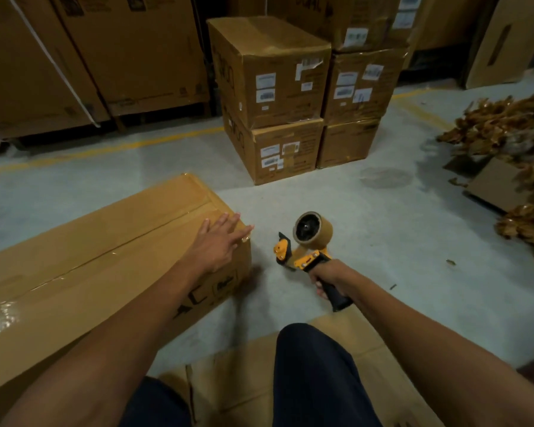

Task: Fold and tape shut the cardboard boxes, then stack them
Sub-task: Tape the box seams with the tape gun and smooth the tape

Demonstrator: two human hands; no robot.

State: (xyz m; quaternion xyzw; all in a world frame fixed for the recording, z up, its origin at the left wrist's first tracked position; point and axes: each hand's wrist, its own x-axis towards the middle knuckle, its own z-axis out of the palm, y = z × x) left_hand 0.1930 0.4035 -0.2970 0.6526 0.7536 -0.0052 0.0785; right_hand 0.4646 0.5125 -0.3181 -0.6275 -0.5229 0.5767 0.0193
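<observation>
Cardboard box [105,257] under the fingers [228,221] of the left hand [219,238]: they lie straight and slightly spread, flat on the top panel near its far right corner, holding nothing. The right hand [324,280] has its fingers curled tight round the black, ribbed handle of a tape dispenser [305,245]. The dispenser has a yellow-and-black frame and carries a fat roll of brown tape [313,228]. It is held out over the floor just to the right of the box's end, apart from it.

The box itself is long and low, a plain brown slab lying to the person's left. Its flaps are closed, and a glossy strip of clear tape runs along the centre seam, catching the light. Dark print shows on the near end face.

It rests on a smooth, pale grey concrete floor [352,211] crossed by a worn yellow line [105,149]. Flattened cardboard sheets [336,359] lie under the person's dark trouser legs [312,374].

Further off, smaller cube-shaped cartons [278,87] stand stacked in two touching columns, creased at the edges and bearing white barcode labels. Tall cartons [121,50] line the back. At the right sits a heap of crumpled brown scraps [506,124].
</observation>
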